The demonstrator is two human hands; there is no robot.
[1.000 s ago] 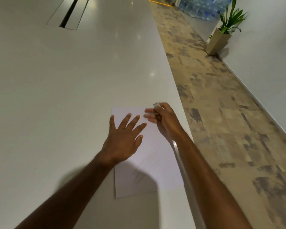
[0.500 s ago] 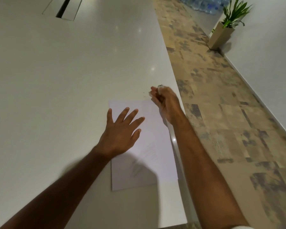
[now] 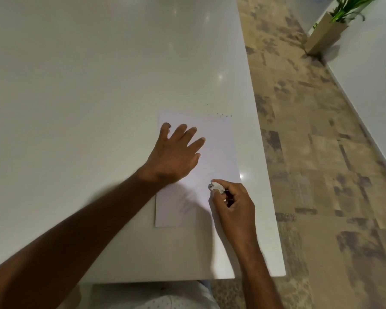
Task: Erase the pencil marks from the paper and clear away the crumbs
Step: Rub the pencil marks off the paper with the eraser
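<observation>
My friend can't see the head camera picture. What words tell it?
A person's left hand presses flat on a sheet of paper on a white table, while the right hand pinches an eraser above faint pencil marks. Dark crumbs lie past the paper's far edge.

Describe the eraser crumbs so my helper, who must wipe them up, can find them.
Start at the white table and find the sheet of paper near its right edge. Just past the paper's far right corner lies a short row of crumbs, tiny dark specks on the bare tabletop, unlike the faint grey pencil marks on the sheet.
</observation>
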